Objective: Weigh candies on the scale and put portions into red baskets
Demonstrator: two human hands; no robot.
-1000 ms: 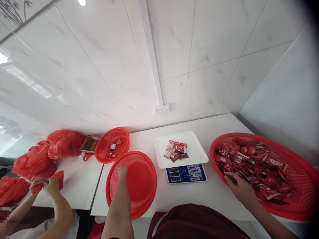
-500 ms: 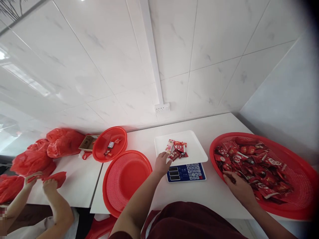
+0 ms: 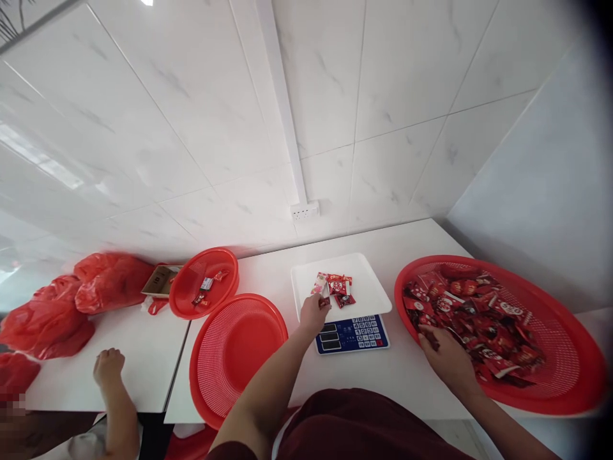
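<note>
My left hand reaches onto the white scale tray and pinches a small dark red candy packet at the tray's near left edge. A few more wrapped candies lie on the tray. My right hand rests in the near left part of the large red basket, its fingers curled among the heap of red wrapped candies; whether it holds one is hidden.
A blue-faced scale sits under the tray. An empty red basket lies left of it, and a smaller red basket with a few candies behind. Red plastic bags are piled at the far left. Another person's hand rests on the left table.
My left hand moved from the empty red basket over to the scale tray and closed on a candy packet. The other person let go of the red bag. My right hand barely shifted.
</note>
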